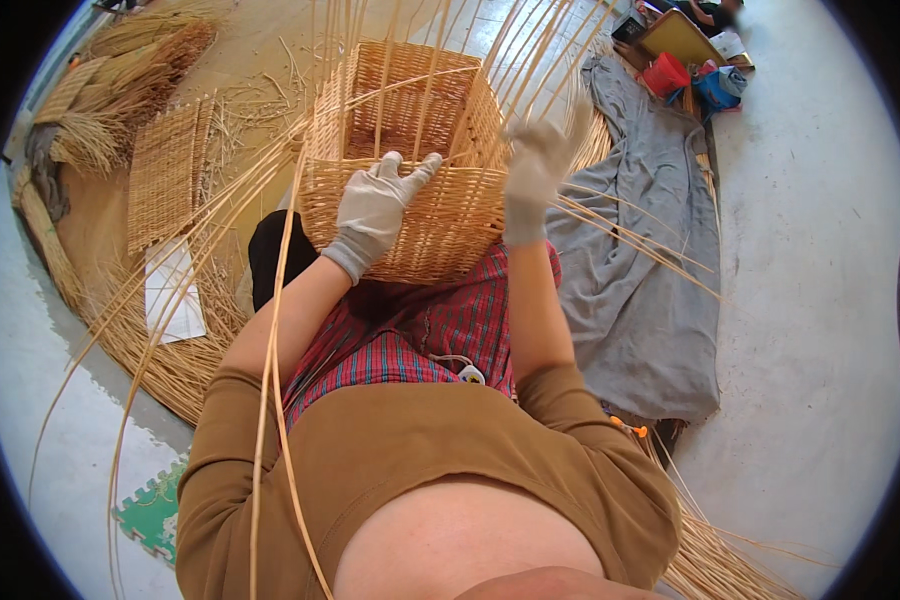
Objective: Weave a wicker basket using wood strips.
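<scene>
fingers: your left hand (375, 205) lay spread on the basket (410, 160) in your lap, right hand (535, 165) blurred, grip unclear | loose stakes (630, 235) fanned right | risk: a sharp pull could have kinked one

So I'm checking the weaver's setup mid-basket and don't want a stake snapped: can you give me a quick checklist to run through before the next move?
1. Left hand in a white glove rests flat on the rim of the square tan wicker basket: ok.
2. Basket is braced on the lap over the red plaid cloth: ok.
3. Right hand grips the long pale upright cane stakes: cannot tell, it is blurred.
4. Stakes stand free above the rim: ok.
5. Loose cane strands cross the left forearm: not ok.
</scene>
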A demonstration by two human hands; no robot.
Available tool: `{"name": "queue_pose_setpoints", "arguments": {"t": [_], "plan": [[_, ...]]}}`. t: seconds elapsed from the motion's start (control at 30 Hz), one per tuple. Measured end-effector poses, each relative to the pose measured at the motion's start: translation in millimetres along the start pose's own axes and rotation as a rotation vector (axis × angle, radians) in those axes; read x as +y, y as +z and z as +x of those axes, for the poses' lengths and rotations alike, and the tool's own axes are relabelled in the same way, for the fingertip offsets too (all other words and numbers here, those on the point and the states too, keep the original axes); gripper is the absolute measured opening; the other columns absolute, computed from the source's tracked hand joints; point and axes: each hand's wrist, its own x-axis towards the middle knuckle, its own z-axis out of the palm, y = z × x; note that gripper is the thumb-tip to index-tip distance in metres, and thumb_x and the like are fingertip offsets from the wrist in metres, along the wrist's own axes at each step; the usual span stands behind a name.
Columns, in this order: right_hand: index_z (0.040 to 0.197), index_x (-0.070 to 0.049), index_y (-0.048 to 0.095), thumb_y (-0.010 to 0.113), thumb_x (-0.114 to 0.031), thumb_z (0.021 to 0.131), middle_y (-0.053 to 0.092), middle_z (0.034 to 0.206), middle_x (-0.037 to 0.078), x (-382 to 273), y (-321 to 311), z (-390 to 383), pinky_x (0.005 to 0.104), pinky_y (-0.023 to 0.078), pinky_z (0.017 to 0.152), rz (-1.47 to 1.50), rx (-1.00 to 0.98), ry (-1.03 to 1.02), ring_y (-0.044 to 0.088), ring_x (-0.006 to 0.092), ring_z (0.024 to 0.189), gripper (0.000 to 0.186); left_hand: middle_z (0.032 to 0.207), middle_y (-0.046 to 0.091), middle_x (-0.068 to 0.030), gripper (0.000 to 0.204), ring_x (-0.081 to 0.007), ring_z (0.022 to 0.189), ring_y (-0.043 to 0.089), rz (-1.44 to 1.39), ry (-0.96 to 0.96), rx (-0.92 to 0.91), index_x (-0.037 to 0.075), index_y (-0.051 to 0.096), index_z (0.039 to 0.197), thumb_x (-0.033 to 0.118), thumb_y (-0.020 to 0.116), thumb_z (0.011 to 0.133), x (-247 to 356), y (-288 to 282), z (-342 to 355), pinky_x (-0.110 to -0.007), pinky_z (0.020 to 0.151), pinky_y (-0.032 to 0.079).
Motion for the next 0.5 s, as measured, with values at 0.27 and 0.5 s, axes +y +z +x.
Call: {"name": "queue_pose_setpoints", "arguments": {"t": [0.27,0.5], "plan": [[0.135,-0.009,0.047,0.051,0.004,0.096,0.061,0.086,0.005,21,-84,10,0.0360,0.057,0.076,-0.852,0.031,-0.076,0.063,0.0155,0.081,0.041,0.137,0.048,-0.0214,0.064,-0.0371,0.091,0.070,-0.291,-0.093,-0.385,0.037,0.042,0.149,0.006,0.048,0.093,95,-19,55,-0.047,0.077,0.057],[0.129,-0.011,0.053,0.042,-0.005,0.102,0.045,0.071,-0.001,-9,-168,-19,0.0404,0.057,0.071,0.055,0.336,0.424,0.056,0.0136,0.070,0.030,0.149,0.041,-0.0220,0.059,-0.0375,0.099,0.070,-0.557,-0.041,-0.306,0.040,0.044,0.145,0.009,0.050,0.095,81,16,61,-0.047,0.083,0.057]]}}
